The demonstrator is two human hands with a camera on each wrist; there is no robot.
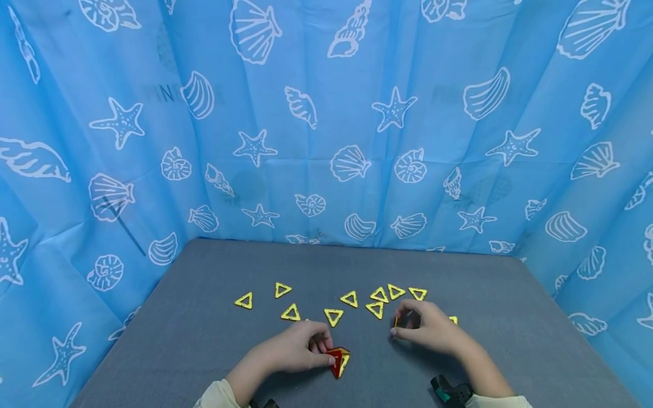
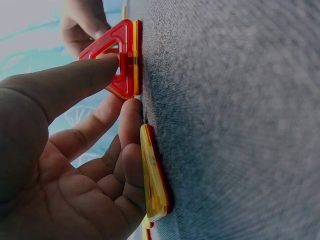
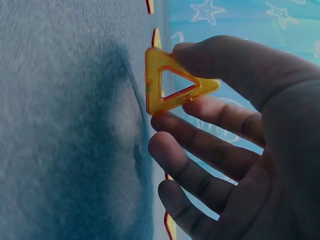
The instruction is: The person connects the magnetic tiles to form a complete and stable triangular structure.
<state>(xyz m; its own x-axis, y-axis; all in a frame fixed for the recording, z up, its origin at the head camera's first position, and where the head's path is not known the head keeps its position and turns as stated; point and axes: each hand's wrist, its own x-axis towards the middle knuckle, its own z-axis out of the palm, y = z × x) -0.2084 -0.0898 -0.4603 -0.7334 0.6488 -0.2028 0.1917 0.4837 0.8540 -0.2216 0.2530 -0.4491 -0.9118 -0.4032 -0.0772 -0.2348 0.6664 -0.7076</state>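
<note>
My left hand (image 1: 298, 348) grips joined red and yellow triangular frame tiles (image 2: 125, 45) low over the grey cloth, with its thumb against the red one. In the head view these tiles lean together at an angle, the red face towards me. Across to the right, my right hand (image 1: 431, 328) pinches a single yellow triangular tile (image 3: 153, 82) by thumb and fingers, standing on edge close to the cloth. Another triangular tile (image 2: 155, 185), yellow over red, lies flat beside the left hand's curled fingers.
Several yellow triangular tiles lie beyond the hands, among them a loose one (image 1: 245, 301) at far left and a group by the tile (image 1: 374, 310). One tile (image 1: 453, 320) is partly hidden behind the right hand. A blue shell-print curtain (image 1: 326, 130) surrounds the grey table (image 1: 204, 317).
</note>
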